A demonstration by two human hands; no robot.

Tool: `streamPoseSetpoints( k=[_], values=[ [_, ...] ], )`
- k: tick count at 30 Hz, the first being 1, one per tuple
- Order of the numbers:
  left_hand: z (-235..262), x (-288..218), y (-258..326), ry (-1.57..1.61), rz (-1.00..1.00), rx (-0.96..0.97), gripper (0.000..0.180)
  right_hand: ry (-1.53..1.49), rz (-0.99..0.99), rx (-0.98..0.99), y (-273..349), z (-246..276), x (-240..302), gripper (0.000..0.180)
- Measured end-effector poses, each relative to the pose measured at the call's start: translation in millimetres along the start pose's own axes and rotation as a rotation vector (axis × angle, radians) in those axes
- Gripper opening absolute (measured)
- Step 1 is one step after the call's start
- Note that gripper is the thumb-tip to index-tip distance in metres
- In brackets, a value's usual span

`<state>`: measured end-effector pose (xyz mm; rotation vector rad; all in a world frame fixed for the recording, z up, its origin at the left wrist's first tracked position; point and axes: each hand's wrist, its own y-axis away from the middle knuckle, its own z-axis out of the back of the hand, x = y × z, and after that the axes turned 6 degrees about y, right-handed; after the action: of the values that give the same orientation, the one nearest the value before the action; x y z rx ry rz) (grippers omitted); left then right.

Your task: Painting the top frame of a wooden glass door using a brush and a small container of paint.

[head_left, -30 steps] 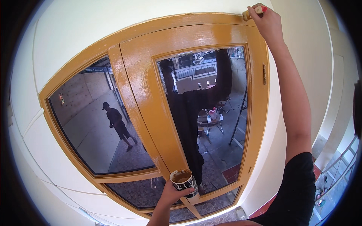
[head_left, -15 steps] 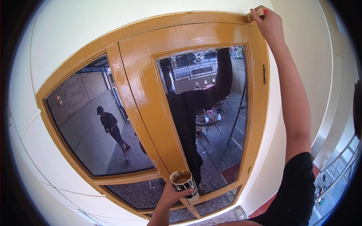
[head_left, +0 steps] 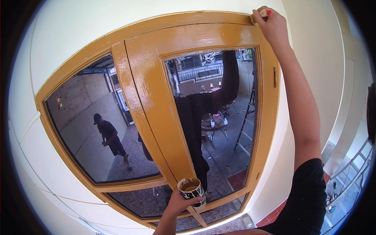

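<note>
Right hand point(head_left: 274, 25) up high at the top right corner of the ochre window frame point(head_left: 156, 82), fingers curled tight around a paintbrush point(head_left: 261, 14) pressed against the wood. Left hand point(head_left: 181, 201) down low before the bottom rail, fingers wrapped around a small paint cup point(head_left: 191, 190), held upright, brownish paint inside.

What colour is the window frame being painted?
The window frame is a glossy mustard yellow-brown, set in a cream wall. The head view shows it best.
</note>
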<state>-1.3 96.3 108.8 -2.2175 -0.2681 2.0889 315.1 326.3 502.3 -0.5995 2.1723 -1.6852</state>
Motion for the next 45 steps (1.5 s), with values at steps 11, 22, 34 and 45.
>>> streamPoseSetpoints(
  k=[11, 22, 34, 45],
  values=[
    [6, 0, 7, 0.006, -0.011, -0.015, 0.065, -0.368, -0.092, 0.108, -1, 24, 99, 0.023],
    [3, 0, 12, 0.013, 0.007, -0.026, 0.068, -0.419, -0.111, 0.068, -3, 13, 108, 0.023],
    [4, 0, 16, -0.001, 0.043, -0.058, 0.07, -0.654, -0.487, 0.203, -4, 15, 85, 0.026],
    [7, 3, 15, -0.032, 0.043, -0.077, 0.069, -0.684, -0.418, 0.146, -4, 14, 71, 0.03]
  ],
)
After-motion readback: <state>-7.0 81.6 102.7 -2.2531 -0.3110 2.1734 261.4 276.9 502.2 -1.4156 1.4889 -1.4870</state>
